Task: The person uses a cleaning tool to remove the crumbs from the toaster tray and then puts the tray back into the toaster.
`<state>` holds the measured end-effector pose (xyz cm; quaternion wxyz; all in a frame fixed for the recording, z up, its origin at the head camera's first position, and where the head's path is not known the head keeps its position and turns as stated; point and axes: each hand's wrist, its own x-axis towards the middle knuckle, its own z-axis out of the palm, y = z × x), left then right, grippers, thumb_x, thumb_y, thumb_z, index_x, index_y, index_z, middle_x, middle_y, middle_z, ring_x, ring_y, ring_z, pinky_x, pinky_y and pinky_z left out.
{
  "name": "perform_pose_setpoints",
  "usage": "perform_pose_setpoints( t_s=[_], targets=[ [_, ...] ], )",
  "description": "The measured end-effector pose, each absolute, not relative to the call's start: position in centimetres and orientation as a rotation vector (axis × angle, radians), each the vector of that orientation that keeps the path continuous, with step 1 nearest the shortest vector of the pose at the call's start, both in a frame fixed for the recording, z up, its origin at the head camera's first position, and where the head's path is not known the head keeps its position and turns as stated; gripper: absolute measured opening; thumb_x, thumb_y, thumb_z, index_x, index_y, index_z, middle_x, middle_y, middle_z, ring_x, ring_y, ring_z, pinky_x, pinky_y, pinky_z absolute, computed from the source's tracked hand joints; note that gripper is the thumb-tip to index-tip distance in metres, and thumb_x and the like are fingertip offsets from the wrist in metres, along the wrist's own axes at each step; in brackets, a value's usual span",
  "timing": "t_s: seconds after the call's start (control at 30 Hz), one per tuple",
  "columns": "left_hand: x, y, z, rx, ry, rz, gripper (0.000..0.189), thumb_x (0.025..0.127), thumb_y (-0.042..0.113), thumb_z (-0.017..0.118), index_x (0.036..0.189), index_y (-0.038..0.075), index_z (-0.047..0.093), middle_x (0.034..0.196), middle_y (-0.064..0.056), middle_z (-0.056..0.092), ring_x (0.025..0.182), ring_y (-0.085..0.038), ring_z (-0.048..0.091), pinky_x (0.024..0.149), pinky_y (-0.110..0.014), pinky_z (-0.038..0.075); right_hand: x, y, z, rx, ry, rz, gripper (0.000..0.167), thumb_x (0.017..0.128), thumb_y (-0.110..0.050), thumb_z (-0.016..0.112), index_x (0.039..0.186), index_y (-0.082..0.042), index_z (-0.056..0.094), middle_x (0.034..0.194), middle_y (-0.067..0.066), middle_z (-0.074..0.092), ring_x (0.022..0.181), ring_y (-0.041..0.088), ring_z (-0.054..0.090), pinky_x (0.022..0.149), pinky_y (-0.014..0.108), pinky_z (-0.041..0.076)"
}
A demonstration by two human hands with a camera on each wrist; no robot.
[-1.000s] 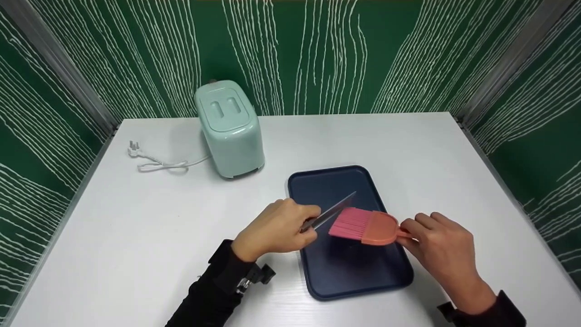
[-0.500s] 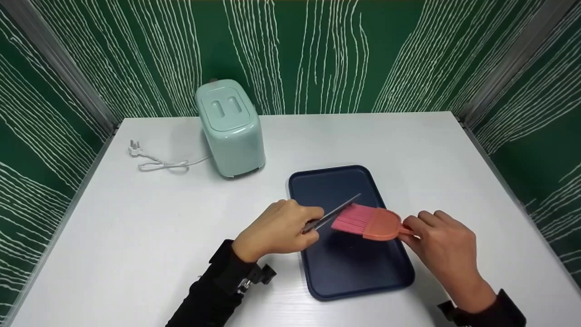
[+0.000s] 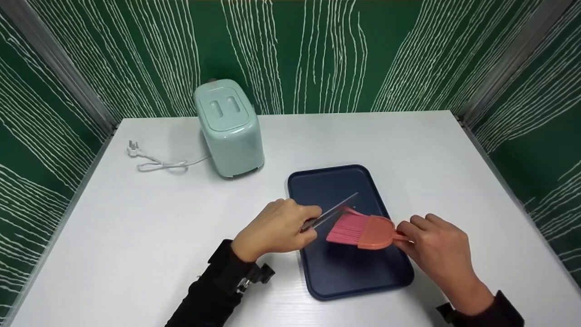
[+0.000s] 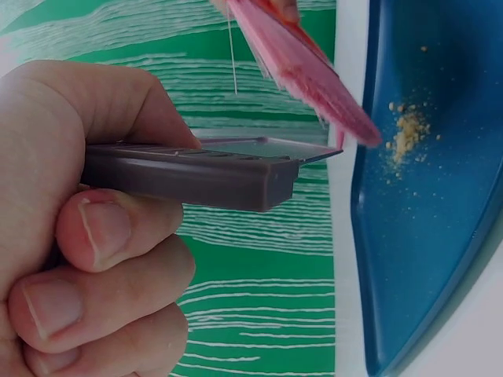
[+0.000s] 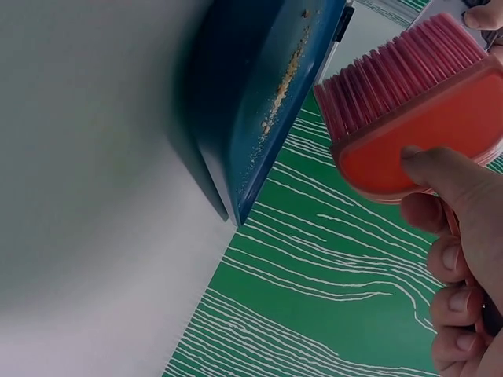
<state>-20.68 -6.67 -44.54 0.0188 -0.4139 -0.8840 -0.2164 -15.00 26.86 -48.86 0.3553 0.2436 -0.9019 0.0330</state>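
My left hand grips the dark ridged handle of a flat-bladed scraper, its thin grey blade pointing away to the right. In my right hand is an orange hand brush with pink bristles, pinched by its narrow handle. A few bristles at the brush's far corner bend against the blade, apparently touching it. Both tools are above a dark blue tray, on which a small heap of yellowish crumbs lies. In the head view the tools hide most of these crumbs.
A mint-green toaster with a closed top stands at the back left of the white table. Its white cord and plug lie to its left. Green walls with white lines enclose the back and sides.
The brush rose slightly to the upper right half a second ago, then came down and left, its far bristles now bent at the blade. The left hand and scraper have barely moved.
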Motion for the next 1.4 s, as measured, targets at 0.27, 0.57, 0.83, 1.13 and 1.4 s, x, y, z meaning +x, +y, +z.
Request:
perform_pose_setpoints(
  t_s=[0.27, 0.57, 0.83, 1.13, 1.4],
  targets=[
    [-20.75, -6.78, -44.60, -1.277, -2.748, -0.677, 0.017, 0.088, 0.012, 0.063, 0.079, 0.015, 0.048, 0.064, 0.011, 0.031, 0.056, -0.005, 0.033, 0.053, -0.022, 0.019, -14.95, 26.95, -48.45, 0.615, -2.312, 0.083, 0.075, 0.109, -0.066, 0.032, 0.077, -0.013, 0.075, 0.063, -0.002, 0.060, 0.057, 0.014, 0.042, 0.046, 0.028, 0.040],
    [-20.70, -6.63, -44.51, -1.287, -2.733, -0.670, 0.016, 0.086, 0.012, 0.063, 0.079, 0.015, 0.049, 0.064, 0.012, 0.030, 0.057, -0.005, 0.034, 0.053, -0.022, 0.020, -15.11, 27.11, -48.18, 0.582, -2.278, 0.112, 0.070, 0.108, -0.065, 0.038, 0.078, -0.013, 0.074, 0.064, 0.000, 0.062, 0.058, 0.017, 0.044, 0.047, 0.031, 0.040],
    [-20.72, -6.68, -44.47, -1.299, -2.724, -0.651, 0.017, 0.086, 0.013, 0.063, 0.079, 0.016, 0.048, 0.064, 0.012, 0.029, 0.057, -0.005, 0.033, 0.053, -0.023, 0.019, -15.10, 26.91, -48.64, 0.612, -2.309, 0.101, 0.074, 0.108, -0.066, 0.034, 0.078, -0.013, 0.075, 0.063, -0.001, 0.060, 0.057, 0.016, 0.043, 0.047, 0.031, 0.042],
    [-21.11, -7.02, -44.80, -1.250, -2.751, -0.667, 0.019, 0.087, 0.013, 0.063, 0.078, 0.016, 0.046, 0.064, 0.011, 0.029, 0.057, -0.007, 0.033, 0.052, -0.023, 0.020, -15.11, 26.64, -48.71, 0.665, -2.296, 0.090, 0.071, 0.111, -0.063, 0.033, 0.074, -0.016, 0.072, 0.063, -0.005, 0.057, 0.057, 0.013, 0.040, 0.047, 0.027, 0.039],
    [-21.24, -7.06, -44.89, -1.249, -2.741, -0.711, 0.018, 0.086, 0.013, 0.063, 0.078, 0.015, 0.047, 0.063, 0.012, 0.032, 0.057, -0.006, 0.035, 0.054, -0.022, 0.022, -14.90, 26.86, -47.88, 0.536, -2.261, 0.188, 0.065, 0.107, -0.062, 0.046, 0.079, -0.011, 0.074, 0.065, 0.004, 0.061, 0.057, 0.021, 0.047, 0.047, 0.038, 0.043]
  ],
)
